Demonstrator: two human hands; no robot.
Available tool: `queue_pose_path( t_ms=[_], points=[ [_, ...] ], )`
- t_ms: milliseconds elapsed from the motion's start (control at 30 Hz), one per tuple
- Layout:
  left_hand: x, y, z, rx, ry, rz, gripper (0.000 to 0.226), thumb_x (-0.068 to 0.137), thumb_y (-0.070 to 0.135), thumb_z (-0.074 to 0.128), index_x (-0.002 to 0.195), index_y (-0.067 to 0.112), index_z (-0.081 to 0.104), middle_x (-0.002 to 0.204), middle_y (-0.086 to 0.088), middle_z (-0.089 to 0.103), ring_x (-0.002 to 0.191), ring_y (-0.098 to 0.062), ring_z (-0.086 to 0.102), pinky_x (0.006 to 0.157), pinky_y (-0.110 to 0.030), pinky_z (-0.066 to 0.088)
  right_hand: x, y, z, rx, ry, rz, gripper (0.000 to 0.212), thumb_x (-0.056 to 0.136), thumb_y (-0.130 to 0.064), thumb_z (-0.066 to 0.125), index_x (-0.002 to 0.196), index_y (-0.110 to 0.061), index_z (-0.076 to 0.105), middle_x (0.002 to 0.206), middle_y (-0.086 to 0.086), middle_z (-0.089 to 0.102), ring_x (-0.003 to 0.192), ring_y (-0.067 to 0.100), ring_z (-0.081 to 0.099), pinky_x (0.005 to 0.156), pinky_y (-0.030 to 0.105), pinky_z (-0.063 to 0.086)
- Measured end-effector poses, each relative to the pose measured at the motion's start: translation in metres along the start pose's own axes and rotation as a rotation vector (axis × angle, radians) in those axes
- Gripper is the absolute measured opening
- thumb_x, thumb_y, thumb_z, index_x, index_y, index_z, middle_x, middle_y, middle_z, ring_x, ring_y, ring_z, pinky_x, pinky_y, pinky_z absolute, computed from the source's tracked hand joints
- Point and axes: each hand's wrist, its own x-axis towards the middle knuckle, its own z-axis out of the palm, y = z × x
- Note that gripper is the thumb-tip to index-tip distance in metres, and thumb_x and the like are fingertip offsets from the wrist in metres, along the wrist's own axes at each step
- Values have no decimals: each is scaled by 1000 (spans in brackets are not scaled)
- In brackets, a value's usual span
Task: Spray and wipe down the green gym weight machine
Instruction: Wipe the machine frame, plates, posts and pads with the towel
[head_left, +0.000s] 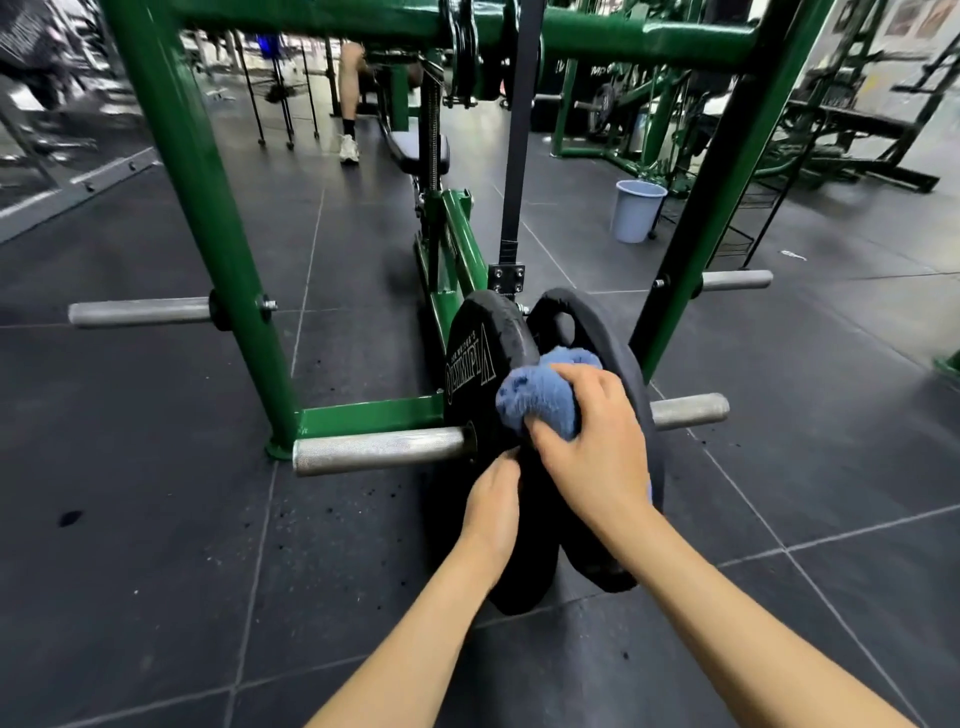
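Right hand wiping weight plates on green weight machine with blue cloth.
Right fingers curled round the bunched cloth, pressing it on the rim between the left plate and right plate, both on the low steel peg at the frame base. Left hand on the left plate's edge, fingertips hidden behind it, grip can't tell. Light blue bucket stands on the floor well behind right, contents not visible.

floor: dark rubber tiles | on it: green machine frame, grey bucket, black specks
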Motion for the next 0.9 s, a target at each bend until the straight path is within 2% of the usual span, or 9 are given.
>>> queue_pose_path(
  t_ms=[67, 167, 300, 433, 500, 667, 767, 833, 900],
  points=[
    [-9, 3, 2, 114, 30, 39, 40, 80, 30, 44, 109, 25, 70, 111, 2, 71, 113, -18, 61, 106, -40, 43, 33, -10, 1, -28, -15, 21, 45, 77, -31, 68, 121, -29, 58, 125, -3, 55, 111, 22, 53, 90, 37, 44],
    [-17, 1, 4, 223, 21, 98, 38, 93, 13, 40, 118, 22, 66, 110, 7, 70, 110, -9, 60, 100, -20, 43, 83, -21, 15, -205, -95, -2, 44, 78, -37, 63, 121, -29, 56, 124, 4, 55, 107, 32, 55, 88, 40, 46],
    [-13, -5, 4, 209, 43, 106, 47, 80, 35, 42, 118, 22, 67, 111, 2, 72, 112, -16, 63, 105, -40, 43, 121, -26, 27, -234, -211, -2, 43, 79, -37, 61, 120, -28, 53, 120, 8, 53, 106, 36, 56, 87, 40, 46],
    [-7, -12, 3, 132, 96, 6, 71, 74, 60, 45, 129, 16, 61, 127, 0, 64, 122, -16, 55, 111, -42, 37, 104, -11, 23, -72, -225, -2, 45, 78, -34, 63, 121, -28, 53, 118, 8, 52, 105, 32, 55, 88, 40, 47],
    [-18, -7, 6, 158, 118, -8, 59, 85, 56, 44, 125, 16, 63, 125, -1, 64, 122, -16, 54, 112, -40, 36, 90, -5, 19, -9, -195, -26, 45, 76, -33, 64, 120, -29, 54, 116, 6, 53, 106, 28, 53, 87, 41, 47],
    [-40, -15, 10, 187, 200, -89, 52, 101, 45, 35, 141, 15, 48, 138, 5, 51, 129, -10, 45, 116, -34, 29, 46, 3, 10, 17, -128, -60, 41, 76, -28, 65, 116, -23, 57, 116, 6, 51, 100, 29, 54, 80, 39, 47],
    [-48, -16, 15, 217, 288, -150, 60, 100, 52, 30, 138, 9, 50, 136, -7, 55, 129, -23, 49, 113, -38, 33, 12, 15, 3, 36, -117, -115, 45, 74, -24, 66, 118, -21, 57, 117, 6, 52, 99, 30, 53, 80, 38, 46],
    [-41, -14, 16, 271, 387, -147, 73, 91, 65, 31, 129, 9, 57, 131, -17, 58, 124, -34, 51, 109, -46, 37, -5, 21, -1, 24, -133, -170, 49, 71, -22, 68, 119, -19, 58, 118, 8, 52, 97, 32, 53, 78, 37, 44],
    [-26, -13, 13, 276, 446, -111, 84, 69, 74, 32, 119, 13, 60, 126, -20, 60, 121, -38, 53, 105, -52, 40, -10, 25, -4, 25, -149, -181, 49, 72, -22, 70, 119, -20, 59, 117, 7, 53, 98, 31, 54, 77, 35, 43]
  ],
)
